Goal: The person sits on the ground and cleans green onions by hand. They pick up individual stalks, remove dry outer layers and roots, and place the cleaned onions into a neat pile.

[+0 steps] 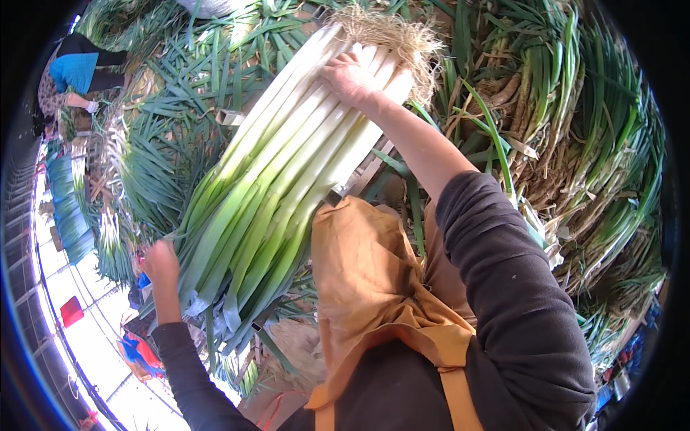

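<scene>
A big bundle of leeks (287, 151) lies slanting across the front of me, its white shanks and pale roots (395, 39) at the far end. The green leaves fan out toward the near left. My right hand (348, 77) grips the white shanks just below the roots, its fingers bent over them. Beside the leaf ends, my left hand (161, 262) is closed, at the bundle's left edge. Whatever lies inside its fingers is hidden.
Loose green leaves (201, 86) cover the ground at the far left. A tall heap of untrimmed leeks (560, 144) stands at right. Smaller leek bundles (147, 172) lie at left, near a bending person in blue (74, 72). An orange apron (359, 266) covers my lap.
</scene>
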`<state>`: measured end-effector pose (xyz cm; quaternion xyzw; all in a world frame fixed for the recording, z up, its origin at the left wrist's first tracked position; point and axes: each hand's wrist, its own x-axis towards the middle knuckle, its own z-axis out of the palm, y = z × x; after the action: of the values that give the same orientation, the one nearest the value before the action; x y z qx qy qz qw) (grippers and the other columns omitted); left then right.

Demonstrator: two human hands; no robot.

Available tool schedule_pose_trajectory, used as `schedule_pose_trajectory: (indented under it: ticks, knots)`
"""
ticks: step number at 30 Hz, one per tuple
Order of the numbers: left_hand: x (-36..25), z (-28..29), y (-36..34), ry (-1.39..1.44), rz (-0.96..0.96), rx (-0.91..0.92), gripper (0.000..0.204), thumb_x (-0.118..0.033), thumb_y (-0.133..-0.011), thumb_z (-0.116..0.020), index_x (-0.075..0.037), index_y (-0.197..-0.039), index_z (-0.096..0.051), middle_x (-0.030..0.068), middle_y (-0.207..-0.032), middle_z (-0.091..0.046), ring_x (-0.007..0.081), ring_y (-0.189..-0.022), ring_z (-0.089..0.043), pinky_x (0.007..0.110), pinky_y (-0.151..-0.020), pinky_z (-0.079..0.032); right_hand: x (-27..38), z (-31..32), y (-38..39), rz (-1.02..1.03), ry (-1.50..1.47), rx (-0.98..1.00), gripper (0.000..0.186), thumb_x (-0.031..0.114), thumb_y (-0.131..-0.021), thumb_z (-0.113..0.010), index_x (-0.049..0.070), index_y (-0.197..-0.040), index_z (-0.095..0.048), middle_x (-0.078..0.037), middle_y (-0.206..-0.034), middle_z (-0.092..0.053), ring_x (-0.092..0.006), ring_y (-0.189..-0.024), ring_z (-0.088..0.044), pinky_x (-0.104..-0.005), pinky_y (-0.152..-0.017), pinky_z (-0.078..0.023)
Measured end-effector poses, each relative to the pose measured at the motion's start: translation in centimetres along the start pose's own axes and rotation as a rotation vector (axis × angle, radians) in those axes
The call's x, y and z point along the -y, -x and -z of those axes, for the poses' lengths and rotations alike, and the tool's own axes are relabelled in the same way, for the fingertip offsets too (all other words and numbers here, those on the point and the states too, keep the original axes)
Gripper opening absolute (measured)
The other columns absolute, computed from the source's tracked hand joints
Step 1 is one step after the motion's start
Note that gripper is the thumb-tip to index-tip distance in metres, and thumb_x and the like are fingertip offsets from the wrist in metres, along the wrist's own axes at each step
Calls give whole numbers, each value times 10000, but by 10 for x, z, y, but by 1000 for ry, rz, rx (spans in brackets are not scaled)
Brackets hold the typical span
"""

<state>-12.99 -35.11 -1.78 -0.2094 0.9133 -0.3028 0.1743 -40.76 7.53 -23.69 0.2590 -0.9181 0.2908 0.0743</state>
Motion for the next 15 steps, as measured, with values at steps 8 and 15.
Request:
schedule_pose_trajectory:
  ticks: [8, 15]
  knots:
    - [-184, 36, -11, 663, -337, -176, 311, -307, -973, -539, -36, -903, -674, 179, -900, -677, 374, -825, -611, 462, -756, -498, -1, -2, 3, 21, 24, -42, 188, 259, -914, -586, 110, -941, -698, -54, -937, -650, -257, -1015, -567, -395, -1008, -364]
    - [-209, 21, 0, 457, -156, -249, 283, -297, -989, -495, -63, -919, -637, 142, -930, -675, 334, -931, -610, 459, -785, -505, 2, 4, -4, 39, 36, -30, 192, 273, -904, -600, 114, -942, -701, -45, -927, -652, -246, -1013, -567, -391, -994, -368]
